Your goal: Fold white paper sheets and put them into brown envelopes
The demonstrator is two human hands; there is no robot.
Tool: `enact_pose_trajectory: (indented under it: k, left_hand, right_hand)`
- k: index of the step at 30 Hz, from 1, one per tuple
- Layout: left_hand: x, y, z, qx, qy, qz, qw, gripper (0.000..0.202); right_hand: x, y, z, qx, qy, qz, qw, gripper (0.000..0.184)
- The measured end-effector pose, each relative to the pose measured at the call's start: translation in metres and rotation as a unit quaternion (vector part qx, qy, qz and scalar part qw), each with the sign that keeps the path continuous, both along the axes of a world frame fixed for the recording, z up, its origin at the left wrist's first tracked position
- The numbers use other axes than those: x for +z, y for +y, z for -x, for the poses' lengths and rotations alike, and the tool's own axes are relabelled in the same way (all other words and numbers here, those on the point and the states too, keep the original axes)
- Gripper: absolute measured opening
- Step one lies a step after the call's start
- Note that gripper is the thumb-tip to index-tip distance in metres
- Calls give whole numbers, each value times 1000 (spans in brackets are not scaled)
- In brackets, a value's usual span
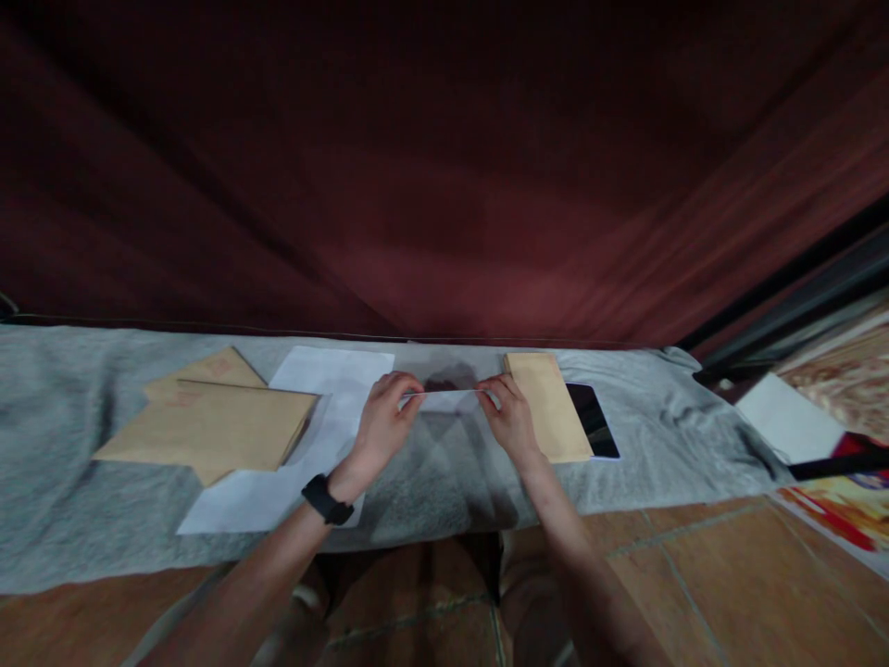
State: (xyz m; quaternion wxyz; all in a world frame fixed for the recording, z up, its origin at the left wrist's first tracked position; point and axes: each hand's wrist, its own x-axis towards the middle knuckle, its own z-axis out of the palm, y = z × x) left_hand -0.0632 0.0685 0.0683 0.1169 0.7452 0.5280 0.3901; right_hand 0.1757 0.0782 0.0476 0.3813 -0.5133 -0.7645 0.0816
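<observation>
Between my two hands a sheet of white paper (450, 401) is held up by its ends, seen nearly edge-on. My left hand (386, 412) pinches its left end, thumb against fingers. Its right end is pinched in my right hand (508, 412). Under and left of my left hand lie white paper sheets (254, 500) on the grey cloth. Several brown envelopes (215, 426) overlap on top of these sheets. Just right of my right hand is a stack of brown envelopes (548, 403), partly covering a dark-screened tablet or phone (594, 421).
Grey cloth (667, 426) covers the long, narrow surface. A dark red curtain (444, 185) hangs behind it. At far right are a white sheet-like object (792, 417) and a colourful printed item (844, 514). Below the front edge is a tiled floor (708, 556).
</observation>
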Motion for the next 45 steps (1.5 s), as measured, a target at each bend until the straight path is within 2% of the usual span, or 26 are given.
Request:
enact_pose_trajectory:
  k: [3, 5, 9, 13, 18, 22, 27, 32, 35, 38, 41, 45]
  left_hand:
    - [6, -13, 5, -34, 42, -89, 995, 16]
    - [-1, -21, 9, -75, 90, -94, 989, 21]
    - [-31, -37, 11, -144, 180, -22, 973, 34]
    - [-54, -49, 12, -171, 210, 53, 961, 56]
    - [-63, -48, 24, -195, 193, 83, 958, 68]
    - [-67, -44, 30, -213, 202, 89, 952, 66]
    - [-57, -47, 25, -210, 208, 84, 952, 63]
    - [-43, -43, 6, -177, 140, 95, 970, 54]
    - [-50, -41, -15, -132, 145, 87, 977, 48]
    - [-64, -40, -31, -90, 193, 71, 974, 54]
    - [-76, -41, -35, -57, 226, 52, 971, 63]
    - [-82, -40, -32, -11, 240, 45, 970, 71]
  right_hand:
    - [7, -9, -3, -10, -11, -77, 997, 21]
    - [6, -17, -6, 16, -60, -77, 995, 23]
    - [-2, -33, -15, 92, -155, 17, 984, 29]
    - [-2, -46, -19, 138, -156, 99, 973, 27]
    - [-6, -42, 0, 118, -107, 119, 980, 34]
    - [-23, -39, 22, 116, -148, 137, 972, 42]
    - [-42, -45, 32, 89, -223, 150, 959, 53]
    - [-49, -49, 33, 59, -241, 136, 959, 55]
    - [-51, -49, 34, 57, -249, 130, 958, 54]
    - [-52, -49, 34, 59, -255, 127, 957, 53]
    - [-54, -50, 31, 47, -253, 126, 958, 55]
    - [-56, -49, 27, 13, -251, 133, 959, 57]
